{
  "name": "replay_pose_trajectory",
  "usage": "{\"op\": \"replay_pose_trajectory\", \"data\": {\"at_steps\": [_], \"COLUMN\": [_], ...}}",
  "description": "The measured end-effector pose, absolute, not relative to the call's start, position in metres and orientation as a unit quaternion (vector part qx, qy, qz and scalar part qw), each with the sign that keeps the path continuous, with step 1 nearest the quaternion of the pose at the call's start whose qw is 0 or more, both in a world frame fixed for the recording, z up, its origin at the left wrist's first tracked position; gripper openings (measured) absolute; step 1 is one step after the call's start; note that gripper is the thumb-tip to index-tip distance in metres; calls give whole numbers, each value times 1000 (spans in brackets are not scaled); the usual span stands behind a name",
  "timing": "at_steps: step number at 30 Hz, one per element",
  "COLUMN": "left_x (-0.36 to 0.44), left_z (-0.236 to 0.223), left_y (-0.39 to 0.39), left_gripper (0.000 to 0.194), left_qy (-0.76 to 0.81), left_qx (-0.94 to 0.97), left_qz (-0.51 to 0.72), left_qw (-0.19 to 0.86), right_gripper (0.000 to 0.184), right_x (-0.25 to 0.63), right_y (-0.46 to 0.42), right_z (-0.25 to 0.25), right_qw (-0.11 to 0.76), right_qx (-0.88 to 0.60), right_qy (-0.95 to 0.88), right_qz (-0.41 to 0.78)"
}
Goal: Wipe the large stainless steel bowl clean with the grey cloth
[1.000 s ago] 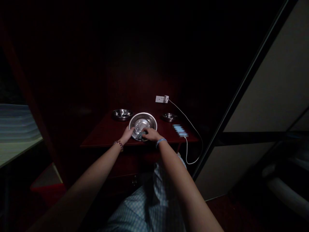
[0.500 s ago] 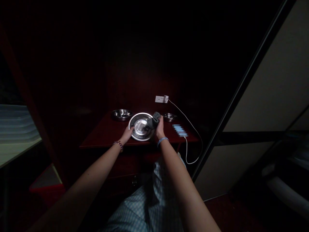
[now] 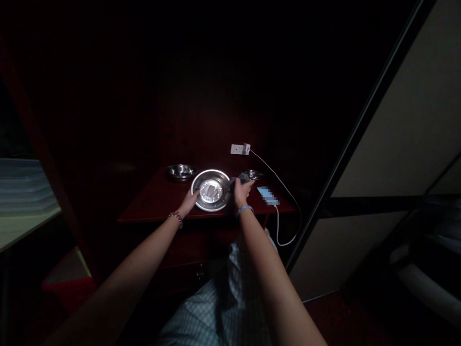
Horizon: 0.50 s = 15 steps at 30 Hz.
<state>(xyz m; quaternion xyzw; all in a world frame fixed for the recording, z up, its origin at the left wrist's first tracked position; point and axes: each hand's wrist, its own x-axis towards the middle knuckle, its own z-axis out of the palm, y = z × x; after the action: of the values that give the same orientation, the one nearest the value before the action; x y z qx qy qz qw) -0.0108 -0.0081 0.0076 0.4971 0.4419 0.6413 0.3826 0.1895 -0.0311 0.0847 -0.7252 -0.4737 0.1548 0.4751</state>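
We count one left hand (image 3: 189, 203), one right hand (image 3: 243, 192) and one grey cloth (image 3: 240, 179). On one red wooden table (image 3: 151, 206) we count one large steel plate (image 3: 212, 172) and two small steel bowls, (image 3: 181, 171) (image 3: 254, 174), also one blurred phone (image 3: 267, 195). Behind are one wall socket (image 3: 237, 149) and one white cable (image 3: 288, 192).

Shiny steel plate (image 3: 211, 172), glossy dark-red wooden table (image 3: 154, 209).

Bench (image 3: 151, 206): plate (image 3: 216, 205) at centre; bowl (image 3: 181, 172) behind it, to the left; smaller bowl (image 3: 255, 174) behind it, to the right; phone (image 3: 268, 195) right of the plate, in front of the smaller bowl; cable (image 3: 288, 189) running from the phone to wall socket (image 3: 238, 149) behind the bench.
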Motion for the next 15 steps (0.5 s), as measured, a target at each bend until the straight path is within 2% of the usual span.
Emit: {"op": "replay_pose_trajectory", "data": {"at_steps": [3,8,15], "left_x": [-11,-12,-13], "left_z": [7,5,4], "left_y": [-8,-6,-5], "left_gripper": [31,30,31], "left_qy": [439,443,438], "left_qx": [496,488,498], "left_qz": [644,643,639], "left_qw": [382,390,389], "right_gripper": [58,56,60], "right_x": [191,195,201], "right_y": [-30,-18,-7], "right_z": [85,77,67], "right_qw": [484,552,533], "right_qx": [-720,-689,-698], "right_qy": [-462,-411,-435], "right_qz": [181,228,196]}}
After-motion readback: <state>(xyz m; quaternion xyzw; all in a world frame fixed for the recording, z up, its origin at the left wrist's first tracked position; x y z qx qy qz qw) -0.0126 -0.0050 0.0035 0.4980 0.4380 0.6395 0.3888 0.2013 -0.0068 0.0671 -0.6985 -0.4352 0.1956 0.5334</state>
